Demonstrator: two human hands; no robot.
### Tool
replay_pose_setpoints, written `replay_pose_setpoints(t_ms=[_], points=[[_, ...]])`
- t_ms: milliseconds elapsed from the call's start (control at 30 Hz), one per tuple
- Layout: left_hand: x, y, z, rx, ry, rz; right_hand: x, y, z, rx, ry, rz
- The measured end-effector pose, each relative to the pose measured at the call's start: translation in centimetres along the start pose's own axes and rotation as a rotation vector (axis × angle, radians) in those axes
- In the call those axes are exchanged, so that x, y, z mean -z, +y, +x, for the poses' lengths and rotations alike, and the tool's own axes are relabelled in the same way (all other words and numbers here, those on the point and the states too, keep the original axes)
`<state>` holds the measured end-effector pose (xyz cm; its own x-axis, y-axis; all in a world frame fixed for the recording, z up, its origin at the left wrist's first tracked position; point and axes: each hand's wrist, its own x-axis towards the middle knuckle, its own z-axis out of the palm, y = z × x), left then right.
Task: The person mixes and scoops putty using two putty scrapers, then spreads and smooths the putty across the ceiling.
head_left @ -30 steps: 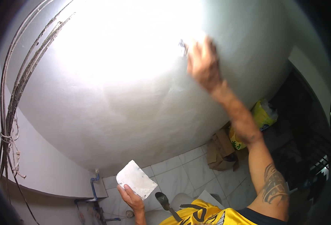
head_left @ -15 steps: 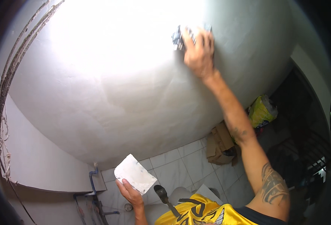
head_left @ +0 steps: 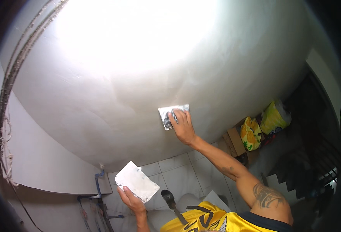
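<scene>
My right hand (head_left: 184, 127) grips a flat, roughly square plastering trowel (head_left: 180, 107) with a smeared white-and-dark face, held against the pale wall (head_left: 139, 89). The fingers wrap over its back, so the handle is mostly covered. Low on the left, my left hand (head_left: 132, 201) holds a white plaster-coated board (head_left: 137, 181) by its lower edge, thumb on the near face. The board is tilted and stands apart from the wall. Faint patches and streaks show on the wall's surface, and a strong glare washes out its upper part.
Cables (head_left: 14, 73) run down the left side. Blue pipes (head_left: 98, 181) stand at the lower left corner. A cardboard box (head_left: 235, 142), a yellow bag (head_left: 251, 133) and a green bag (head_left: 275, 118) sit along the wall's foot at right. Pale tiles (head_left: 178, 168) cover the floor.
My right hand has swept the trowel down and slightly left along the wall, from high up to about mid-height. My left hand and the board have barely moved.
</scene>
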<state>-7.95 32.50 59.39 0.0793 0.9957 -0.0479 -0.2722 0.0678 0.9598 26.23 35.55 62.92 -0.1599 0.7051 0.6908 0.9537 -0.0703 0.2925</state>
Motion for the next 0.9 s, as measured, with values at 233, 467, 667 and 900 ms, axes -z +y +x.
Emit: replay_pose_setpoints(t_ms=[233,467,667,900], points=[[0.0,-1.0,0.6,-0.045,0.12,-0.05,11.2,1.7,12.9,0.281,0.274,-0.049],[0.5,-1.3,1.1,-0.055,0.099,-0.024,19.2,7.3,31.5,0.345,0.631,-0.525],[-0.4,-0.8,0.4,-0.025,0.095,-0.007,18.1,8.8,33.5,0.357,0.634,-0.523],[-0.5,-1.9,0.1,-0.018,0.093,-0.067,11.0,3.8,23.9,0.189,0.457,-0.47]])
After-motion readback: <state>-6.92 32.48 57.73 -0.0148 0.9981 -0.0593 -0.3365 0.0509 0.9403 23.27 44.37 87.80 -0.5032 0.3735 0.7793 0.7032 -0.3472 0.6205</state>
